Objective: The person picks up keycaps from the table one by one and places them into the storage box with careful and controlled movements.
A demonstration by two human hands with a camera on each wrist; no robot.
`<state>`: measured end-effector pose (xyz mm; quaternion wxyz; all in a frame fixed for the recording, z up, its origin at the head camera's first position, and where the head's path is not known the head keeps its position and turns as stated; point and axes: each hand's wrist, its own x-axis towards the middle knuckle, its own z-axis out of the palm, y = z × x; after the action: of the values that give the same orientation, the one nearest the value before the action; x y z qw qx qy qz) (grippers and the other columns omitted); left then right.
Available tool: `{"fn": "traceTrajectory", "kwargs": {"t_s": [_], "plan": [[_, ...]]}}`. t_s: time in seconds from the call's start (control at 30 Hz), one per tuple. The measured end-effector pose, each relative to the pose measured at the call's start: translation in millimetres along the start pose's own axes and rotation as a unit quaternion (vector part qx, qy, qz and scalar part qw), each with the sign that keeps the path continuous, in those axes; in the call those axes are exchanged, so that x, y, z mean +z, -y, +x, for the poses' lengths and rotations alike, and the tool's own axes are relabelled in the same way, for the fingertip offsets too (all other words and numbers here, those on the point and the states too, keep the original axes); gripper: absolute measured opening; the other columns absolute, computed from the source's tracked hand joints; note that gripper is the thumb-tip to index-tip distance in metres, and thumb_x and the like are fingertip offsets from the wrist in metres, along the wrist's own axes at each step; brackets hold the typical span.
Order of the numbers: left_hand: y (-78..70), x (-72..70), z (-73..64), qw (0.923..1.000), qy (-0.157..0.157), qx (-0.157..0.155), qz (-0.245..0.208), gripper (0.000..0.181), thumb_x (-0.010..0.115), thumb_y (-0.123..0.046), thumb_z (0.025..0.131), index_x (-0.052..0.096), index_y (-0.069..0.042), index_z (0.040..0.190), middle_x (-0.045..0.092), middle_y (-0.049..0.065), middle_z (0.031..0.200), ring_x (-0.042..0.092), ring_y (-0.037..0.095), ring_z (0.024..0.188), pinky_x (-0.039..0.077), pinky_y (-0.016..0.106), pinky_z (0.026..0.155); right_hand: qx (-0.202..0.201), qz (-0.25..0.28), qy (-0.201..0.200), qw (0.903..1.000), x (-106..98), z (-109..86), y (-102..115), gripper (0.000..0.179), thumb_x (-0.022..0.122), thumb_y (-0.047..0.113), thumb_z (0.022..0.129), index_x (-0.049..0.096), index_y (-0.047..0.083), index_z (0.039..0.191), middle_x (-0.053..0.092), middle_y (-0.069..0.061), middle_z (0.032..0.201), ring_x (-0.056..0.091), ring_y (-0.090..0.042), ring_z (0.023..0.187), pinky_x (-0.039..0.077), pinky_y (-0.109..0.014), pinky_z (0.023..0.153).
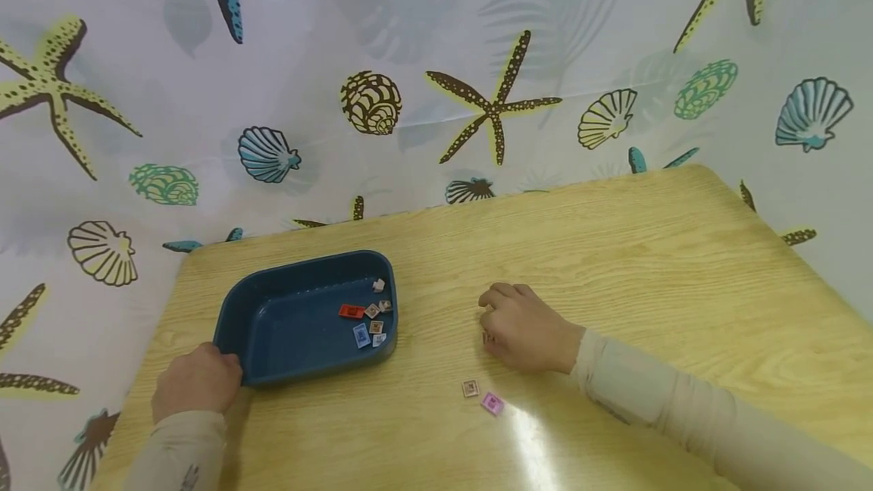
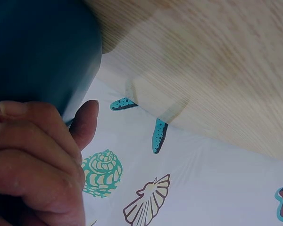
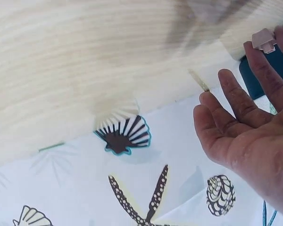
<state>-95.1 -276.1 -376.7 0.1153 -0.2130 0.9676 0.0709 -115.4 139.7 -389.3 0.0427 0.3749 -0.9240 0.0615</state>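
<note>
My left hand (image 1: 198, 379) grips the near left corner of a dark blue plastic tray (image 1: 310, 371). In the left wrist view its fingers are curled at the tray wall (image 2: 61, 61). To the right of the tray, my right hand (image 1: 528, 330) is low over the table. Thumb and index finger pinch a small pale pink block (image 3: 264, 40) with a stub on one side; the other fingers are loosely bent. Below that hand lie a small beige square piece (image 1: 470, 388) and a pink rectangular piece (image 1: 492, 403).
Along the tray's right side lie several small pieces, among them a red one (image 1: 351, 311) and a blue one (image 1: 361, 336). The light wood table (image 1: 614, 248) extends to the right. A cloth with shells and starfish (image 1: 423, 14) hangs behind it.
</note>
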Motion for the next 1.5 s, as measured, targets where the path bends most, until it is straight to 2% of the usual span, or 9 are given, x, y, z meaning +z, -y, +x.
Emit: {"fn": "traceTrajectory", "kwargs": {"t_s": [0.2,0.37,0.47,0.63,0.8,1.07,1.3,1.5], "plan": [[5.1,-0.3,0.1,1.0000,0.001,0.005,-0.005,0.038,0.040,-0.024,0.089,0.062,0.006,0.097,0.063,0.034,0.092,0.063,0.046,0.075,0.048,0.049,0.055,-0.019,0.005,-0.037,0.9991,-26.7,14.4,4.6,0.016,0.072,0.020,0.081,0.065,0.014,0.069,0.067,-0.013,0.111,0.060,-0.031,0.110,0.050,-0.050,0.088],[9.4,1.0,1.6,1.0000,-0.001,0.001,-0.004,0.038,0.040,-0.024,0.089,0.063,0.006,0.096,0.063,0.034,0.092,0.063,0.046,0.075,0.048,0.050,0.054,-0.042,0.003,-0.053,0.9977,-46.1,43.2,14.7,0.016,0.071,0.022,0.084,0.066,0.015,0.071,0.067,-0.012,0.113,0.059,-0.030,0.113,0.049,-0.050,0.091],[11.2,2.5,0.8,0.9999,-0.006,0.009,-0.006,0.038,0.040,-0.023,0.089,0.063,0.007,0.095,0.063,0.035,0.094,0.063,0.048,0.078,0.049,0.050,0.056,-0.045,0.005,-0.033,0.9984,-49.3,66.0,22.3,0.015,0.068,0.024,0.086,0.069,0.015,0.074,0.066,-0.010,0.116,0.058,-0.028,0.117,0.048,-0.050,0.095],[9.2,3.5,-0.3,0.9999,-0.001,0.016,-0.005,0.037,0.041,-0.023,0.090,0.062,0.007,0.096,0.063,0.036,0.094,0.063,0.050,0.080,0.049,0.051,0.058,-0.043,0.002,0.030,0.9986,-42.5,102.9,37.5,0.017,0.065,0.029,0.089,0.073,0.014,0.083,0.063,-0.010,0.124,0.055,-0.028,0.122,0.046,-0.050,0.098],[5.8,5.1,0.0,0.9998,-0.002,0.013,-0.014,0.036,0.042,-0.024,0.090,0.063,0.005,0.096,0.063,0.036,0.097,0.062,0.049,0.078,0.049,0.051,0.058,-0.056,-0.011,0.054,0.9969,-31.3,126.9,51.4,0.019,0.062,0.030,0.090,0.073,0.015,0.089,0.065,-0.009,0.120,0.056,-0.028,0.119,0.048,-0.048,0.095],[2.0,4.0,0.3,0.9998,-0.007,0.009,-0.014,0.035,0.045,-0.025,0.090,0.062,0.005,0.096,0.064,0.033,0.093,0.063,0.047,0.075,0.048,0.049,0.056,-0.055,-0.019,0.080,0.9951,-26.7,145.4,63.1,0.021,0.054,0.026,0.094,0.071,0.018,0.084,0.064,-0.003,0.106,0.054,-0.023,0.105,0.045,-0.045,0.094],[1.6,2.9,-0.2,0.9995,-0.022,0.012,-0.020,0.034,0.044,-0.023,0.090,0.063,0.005,0.094,0.064,0.033,0.089,0.063,0.046,0.072,0.047,0.049,0.053,-0.050,-0.018,0.092,0.9943,-27.6,153.3,68.8,0.020,0.055,0.027,0.094,0.071,0.018,0.085,0.063,-0.004,0.112,0.054,-0.024,0.111,0.044,-0.046,0.097],[4.8,2.1,-1.2,0.9990,-0.035,0.016,-0.024,0.034,0.044,-0.022,0.089,0.063,0.006,0.092,0.064,0.033,0.086,0.062,0.046,0.070,0.047,0.050,0.053,-0.039,-0.014,0.103,0.9938,-27.8,158.5,69.4,0.026,0.059,0.040,0.092,0.070,0.017,0.093,0.062,-0.005,0.120,0.053,-0.025,0.116,0.044,-0.046,0.100]]}}
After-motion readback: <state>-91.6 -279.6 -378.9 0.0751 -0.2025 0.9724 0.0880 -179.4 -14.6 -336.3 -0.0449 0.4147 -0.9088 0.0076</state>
